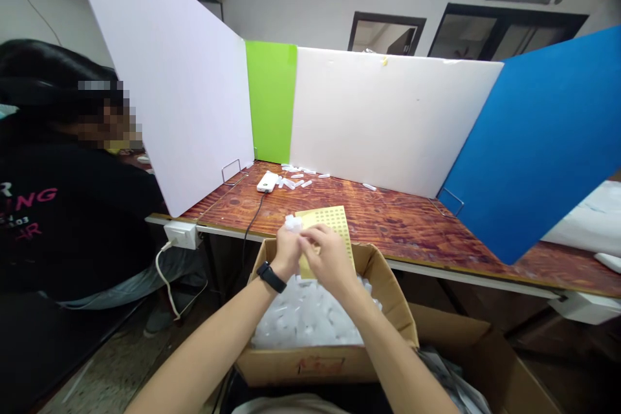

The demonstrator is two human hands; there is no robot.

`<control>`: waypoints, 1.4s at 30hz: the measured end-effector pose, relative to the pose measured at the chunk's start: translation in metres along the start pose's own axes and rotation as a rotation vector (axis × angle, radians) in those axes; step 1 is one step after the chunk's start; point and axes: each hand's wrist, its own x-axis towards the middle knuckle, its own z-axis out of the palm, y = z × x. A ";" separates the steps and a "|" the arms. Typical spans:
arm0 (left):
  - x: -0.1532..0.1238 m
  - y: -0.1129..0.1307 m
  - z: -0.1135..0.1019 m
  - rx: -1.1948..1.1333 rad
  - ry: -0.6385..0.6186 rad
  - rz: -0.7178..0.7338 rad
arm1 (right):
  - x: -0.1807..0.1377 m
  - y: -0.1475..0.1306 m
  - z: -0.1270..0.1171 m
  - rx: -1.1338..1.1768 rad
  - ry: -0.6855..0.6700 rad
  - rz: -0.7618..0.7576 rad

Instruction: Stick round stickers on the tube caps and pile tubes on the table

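My left hand (289,250), with a dark watch on its wrist, is closed around several small white plastic pieces (293,223) that stick out above its fingers. A yellow sticker sheet (334,220) with rows of small dots stands tilted behind my hands, and I cannot tell which hand supports it. My right hand (330,260) lies in front of the sheet, its thumb and fingers pinched together close to the left fingers; whatever sits in the pinch is hidden. Below both hands, a cardboard box (310,362) is filled with white plastic pieces (310,317).
On the wooden table (388,220) lie loose white pieces (291,182) and a white device (268,182) with a black cable. White, green and blue panels (388,116) surround the tabletop. A person (63,207) sits at left. Another open carton (466,349) stands at lower right.
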 end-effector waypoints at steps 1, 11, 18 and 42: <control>-0.002 0.001 0.001 -0.036 -0.003 0.012 | 0.002 0.010 0.000 -0.042 0.007 0.031; -0.001 -0.003 0.010 -0.203 0.074 -0.001 | 0.014 0.053 0.019 -0.013 0.085 0.117; -0.003 -0.004 0.009 -0.161 0.086 0.084 | 0.013 0.048 0.022 0.079 0.174 0.151; 0.020 -0.004 -0.009 0.014 0.137 0.103 | -0.266 0.112 -0.059 -0.196 -0.598 0.854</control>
